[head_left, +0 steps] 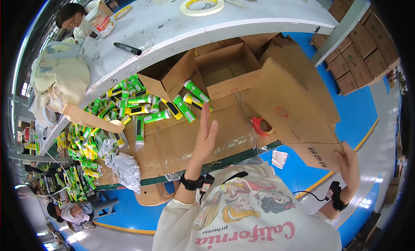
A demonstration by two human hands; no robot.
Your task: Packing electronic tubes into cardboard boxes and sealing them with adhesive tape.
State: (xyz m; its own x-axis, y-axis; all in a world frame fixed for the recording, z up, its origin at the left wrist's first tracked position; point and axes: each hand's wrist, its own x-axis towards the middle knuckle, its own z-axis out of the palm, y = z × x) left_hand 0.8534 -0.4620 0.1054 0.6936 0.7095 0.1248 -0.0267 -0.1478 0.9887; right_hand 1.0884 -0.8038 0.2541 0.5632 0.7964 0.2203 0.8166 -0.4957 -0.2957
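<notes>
My right hand (348, 164) grips the lower right edge of a brown cardboard carton (287, 108), which stands tilted over the right side of the work table. The fingers wrap round its edge. My left hand (206, 136) is held up over the table with its fingers stretched out, and nothing is in it. Just beyond its fingertips lie green and yellow flashlights (185, 108). An open cardboard box (229, 69) stands behind them, under the shelf. A red tape dispenser (261, 126) rests on the table beside the tilted carton.
A large heap of flashlights (139, 106) fills the left, with clear plastic bags (126, 169) at its edge. Above runs a white shelf (160, 28) bearing a tape roll (202, 6), a black marker (127, 48) and a jar (100, 22). Stacked cartons (356, 52) stand far right. Other people sit at left.
</notes>
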